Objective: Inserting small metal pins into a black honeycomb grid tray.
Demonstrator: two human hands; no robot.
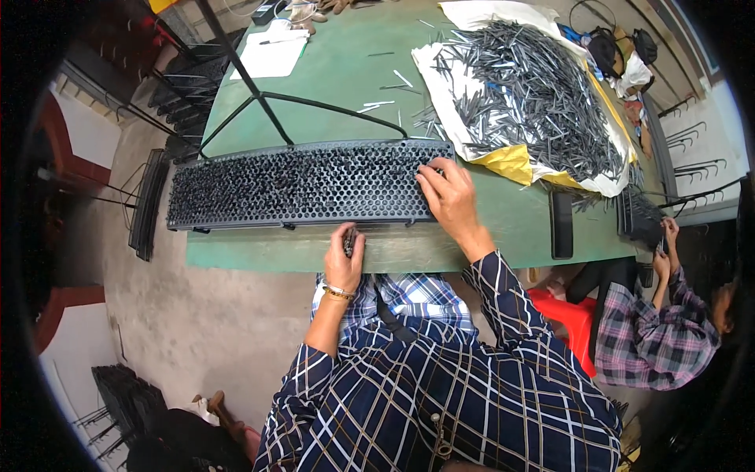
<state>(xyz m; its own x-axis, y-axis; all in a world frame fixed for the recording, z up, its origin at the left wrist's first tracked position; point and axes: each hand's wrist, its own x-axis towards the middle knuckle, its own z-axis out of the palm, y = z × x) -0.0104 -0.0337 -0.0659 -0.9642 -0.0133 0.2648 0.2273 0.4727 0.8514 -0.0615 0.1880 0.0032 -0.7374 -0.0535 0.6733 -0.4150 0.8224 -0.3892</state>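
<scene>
A long black perforated panel (pixel 314 182) lies across the table in front of me, hung from or joined to a black rod frame (pixel 271 114). Dark bits fill many of its holes, more thickly toward the left. My left hand (pixel 344 259) is below the panel's near edge, its fingers closed round a small bundle of thin dark strips (pixel 350 242). At the panel's right end, my right hand (pixel 450 194) touches the holes with bent, pinched fingertips. Whatever is between those fingertips is too small to make out.
A big heap of thin dark strips (pixel 531 94) lies on an opened white and yellow sack (pixel 503 164) at the back right. A black phone (pixel 561 226) rests nearby. A co-worker (pixel 657 326) works at the right beside a red stool (pixel 570 318). White paper (pixel 271 53) lies far left.
</scene>
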